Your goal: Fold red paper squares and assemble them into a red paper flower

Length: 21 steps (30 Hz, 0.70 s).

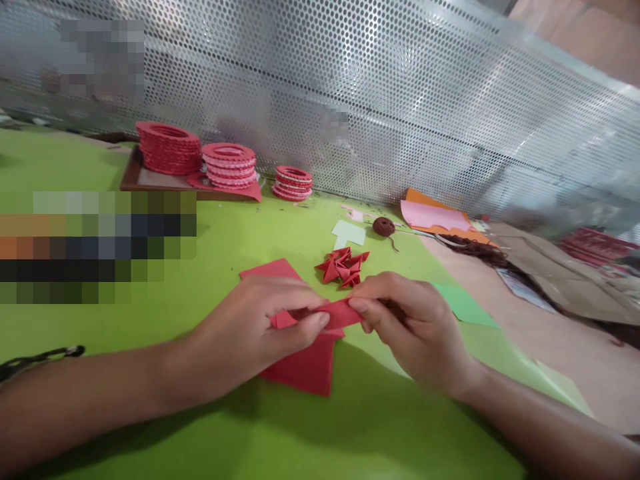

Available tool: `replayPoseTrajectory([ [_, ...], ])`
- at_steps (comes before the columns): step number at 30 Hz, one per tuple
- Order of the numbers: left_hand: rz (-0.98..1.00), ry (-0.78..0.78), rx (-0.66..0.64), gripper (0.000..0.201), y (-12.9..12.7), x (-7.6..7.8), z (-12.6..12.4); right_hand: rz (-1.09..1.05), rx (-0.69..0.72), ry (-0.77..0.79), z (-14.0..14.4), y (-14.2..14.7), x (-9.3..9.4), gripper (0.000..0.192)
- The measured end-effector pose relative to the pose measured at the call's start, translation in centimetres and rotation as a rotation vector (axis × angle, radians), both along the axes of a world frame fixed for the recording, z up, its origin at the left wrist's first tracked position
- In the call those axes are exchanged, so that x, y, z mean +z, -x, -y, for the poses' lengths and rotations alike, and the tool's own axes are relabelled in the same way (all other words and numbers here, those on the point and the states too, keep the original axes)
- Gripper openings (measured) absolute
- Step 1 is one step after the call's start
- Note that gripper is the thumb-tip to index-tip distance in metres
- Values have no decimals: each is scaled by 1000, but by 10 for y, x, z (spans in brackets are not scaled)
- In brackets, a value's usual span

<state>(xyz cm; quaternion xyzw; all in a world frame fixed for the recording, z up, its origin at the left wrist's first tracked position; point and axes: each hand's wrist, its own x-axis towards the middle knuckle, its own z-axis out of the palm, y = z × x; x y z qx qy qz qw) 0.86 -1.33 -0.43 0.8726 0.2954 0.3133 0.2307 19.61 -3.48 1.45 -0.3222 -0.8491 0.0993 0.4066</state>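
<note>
Head view, in descending size, places set by the folded red cluster point(343, 269): perforated metal screen point(300, 67), standing behind it; green tabletop point(210, 260), spreading beneath it; brown tray point(129, 175), lying beyond it to the left, bearing stacked rings point(167, 157); left hand point(260, 327), on its near left, thumb and fingers pinching one end of a red paper strip point(343, 315); right hand point(415, 327), on its near right, pinching the other end; red sheets point(307, 363), lying nearer and leftward of it, partly behind the left hand; the strip, stretching between both hands just nearer than the cluster, probably weighing little, creasing readily, risking tears if pulled; its two ends are offering the likeliest hold.
</note>
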Motion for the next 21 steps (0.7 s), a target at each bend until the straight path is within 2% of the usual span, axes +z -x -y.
replayPoseTrajectory([
  [3, -22, 30, -49, 17, -2, 0, 1, 121, 6, -54, 1, 0, -1, 13],
  [5, -44, 14, -57, 19, -3, 1, 1, 158, 24, -67, 1, 0, -2, 14],
  [10, -16, 93, -150, 27, -3, 3, -2, 153, 1, -36, 3, 2, -3, 14],
  [13, -13, 145, -174, 28, -1, 5, -2, 123, 40, 6, 1, 1, -1, 10],
  [15, 2, 232, -199, 28, -1, 6, 0, 96, 99, 34, -1, -1, 1, 11],
  [18, 58, 457, -244, 28, -2, 7, 3, 71, 192, 43, -2, -2, 3, 13],
  [21, 118, 636, -276, 20, -2, 7, 3, 97, 196, 10, -1, -2, 4, 15],
])
